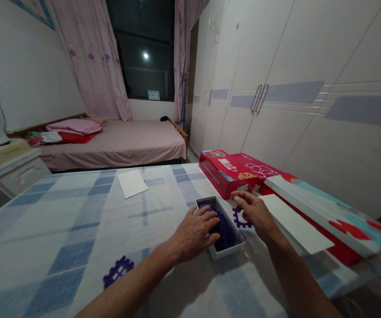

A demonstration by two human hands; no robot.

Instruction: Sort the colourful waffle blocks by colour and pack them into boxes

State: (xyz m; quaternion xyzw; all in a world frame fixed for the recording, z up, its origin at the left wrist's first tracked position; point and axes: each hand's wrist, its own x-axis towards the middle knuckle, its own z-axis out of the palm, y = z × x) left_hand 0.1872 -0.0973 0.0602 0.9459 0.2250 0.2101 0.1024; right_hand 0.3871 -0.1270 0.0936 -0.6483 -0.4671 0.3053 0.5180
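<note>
A narrow white open box [233, 252] stands on the tablecloth, filled with dark purple notched plastic building pieces [225, 232]. My left hand [195, 232] reaches over its left wall, fingers spread and touching the pieces. Just right of the box, my right hand [252, 212] has its thumb and fingertips drawn together; whatever is between them is too small to tell. Beneath that hand shows a square purple notched frame piece [237, 217], partly covered by it. Another purple piece [119, 270], with a window-like grid, lies beside my left forearm, which hides part of it.
Red printed boxes [217, 174] stand behind the white box. A long white, red and teal carton [323, 207] lies at the right, a white sheet [296, 223] beside it. One white card [132, 183] rests further left on the checked tablecloth [78, 251]. Beyond are a bed [137, 137] and wardrobe [276, 66].
</note>
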